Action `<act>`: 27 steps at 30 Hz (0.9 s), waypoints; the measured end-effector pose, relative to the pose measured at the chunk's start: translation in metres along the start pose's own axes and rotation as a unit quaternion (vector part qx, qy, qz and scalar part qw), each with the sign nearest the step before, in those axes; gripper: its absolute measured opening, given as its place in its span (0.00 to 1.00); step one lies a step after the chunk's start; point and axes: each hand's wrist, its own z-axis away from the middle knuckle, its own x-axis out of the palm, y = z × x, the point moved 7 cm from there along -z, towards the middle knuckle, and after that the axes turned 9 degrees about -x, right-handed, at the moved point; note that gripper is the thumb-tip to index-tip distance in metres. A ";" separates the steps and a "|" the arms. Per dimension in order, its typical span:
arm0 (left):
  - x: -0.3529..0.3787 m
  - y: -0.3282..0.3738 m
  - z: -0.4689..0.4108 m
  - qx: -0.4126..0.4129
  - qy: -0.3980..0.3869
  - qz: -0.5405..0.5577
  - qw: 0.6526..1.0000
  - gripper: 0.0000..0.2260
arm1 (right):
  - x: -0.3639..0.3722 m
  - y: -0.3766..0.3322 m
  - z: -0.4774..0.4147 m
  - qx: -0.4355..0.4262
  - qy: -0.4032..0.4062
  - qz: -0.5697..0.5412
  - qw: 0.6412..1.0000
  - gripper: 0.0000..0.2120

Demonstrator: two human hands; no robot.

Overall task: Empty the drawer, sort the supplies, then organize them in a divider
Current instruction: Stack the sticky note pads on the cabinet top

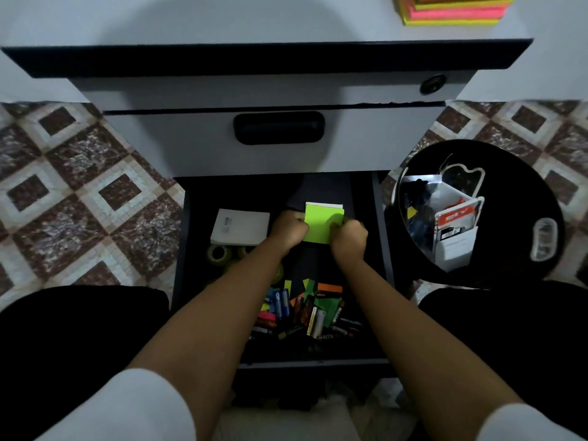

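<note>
Your forearms [206,313] are crossing batteries [299,313] at drawer [222,192] front; left hand [288,229] and right hand [348,238] are both gripping green pad [321,222] mid-drawer. Be lifting it level, pinching both edges, holding sheets together.

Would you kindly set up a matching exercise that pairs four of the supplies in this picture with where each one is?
Things:
1. green note pad
2. batteries
3. neon note stack
4. clear divider

Places:
A. on the black stool
B. on the desk top
C. gripped by the left hand and the right hand
D. at the near end of the drawer

Pairs: 1-C, 2-D, 3-B, 4-A
</note>
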 end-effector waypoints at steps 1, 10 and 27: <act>0.001 0.001 0.000 -0.001 0.003 0.001 1.000 0.14 | 0.000 0.003 -0.001 0.015 0.008 -0.020 1.000 0.12; -0.015 -0.007 0.007 -0.049 0.058 -0.009 0.997 0.16 | 0.005 0.011 0.004 0.080 -0.012 -0.164 0.983 0.15; -0.065 0.036 0.099 0.027 0.040 0.192 0.980 0.07 | -0.053 -0.034 0.041 -0.017 0.041 -0.364 0.930 0.03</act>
